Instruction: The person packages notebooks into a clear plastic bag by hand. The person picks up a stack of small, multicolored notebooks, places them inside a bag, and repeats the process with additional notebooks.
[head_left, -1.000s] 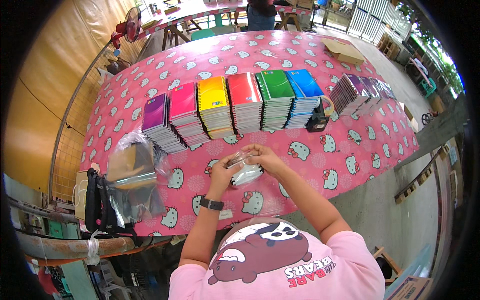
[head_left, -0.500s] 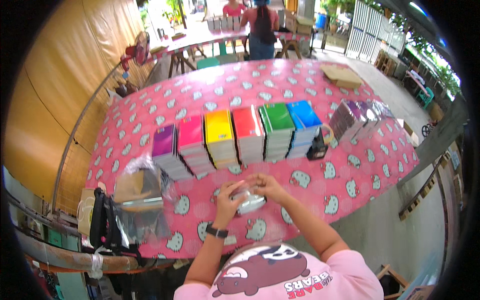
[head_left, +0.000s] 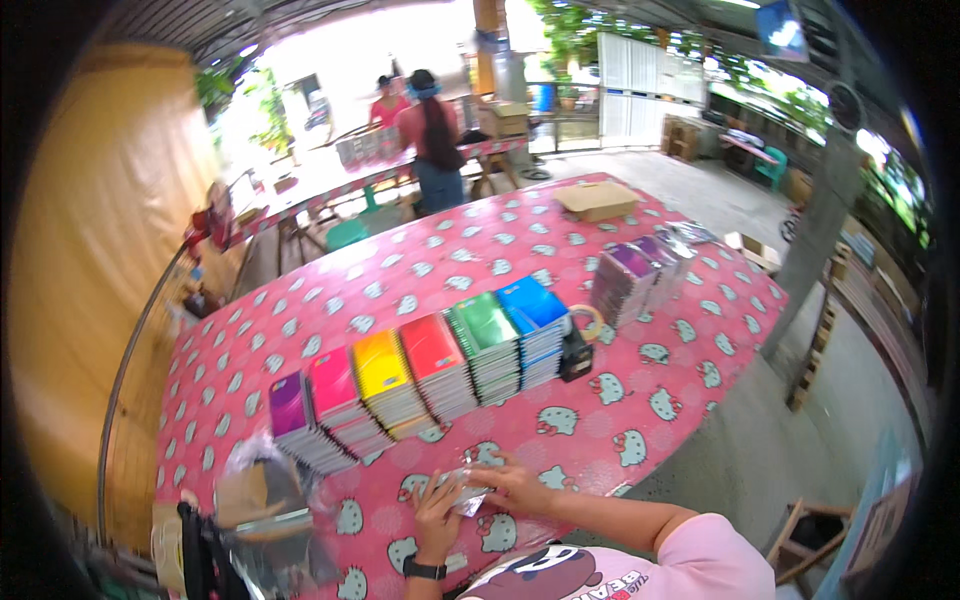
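At the near edge of the pink patterned table (head_left: 370, 300), a small shiny packet in clear plastic (head_left: 467, 498) lies between my hands. My left hand (head_left: 434, 512) is closed on its left side, the fingers bent over the plastic. From the right, my right hand (head_left: 513, 484) pinches its upper edge. What is inside the plastic is too blurred to name. Just beyond stands a row of spiral notebook stacks: purple (head_left: 288, 404), pink (head_left: 333, 378), yellow (head_left: 382, 364), red (head_left: 433, 346), green (head_left: 485, 322) and blue (head_left: 531, 304).
A black tape dispenser (head_left: 577, 356) with a tape roll stands beside the blue stack. Farther right are plastic-wrapped notebook bundles (head_left: 625, 280) and a flat cardboard box (head_left: 600, 200). Clear plastic bags (head_left: 275, 545) and a black strap (head_left: 200, 550) lie near left. Two people work at a far table.
The view has tilted up and turned right, so the table and stacks sit lower and farther left. Both hands stay on the packet, their fingers shifted over it.
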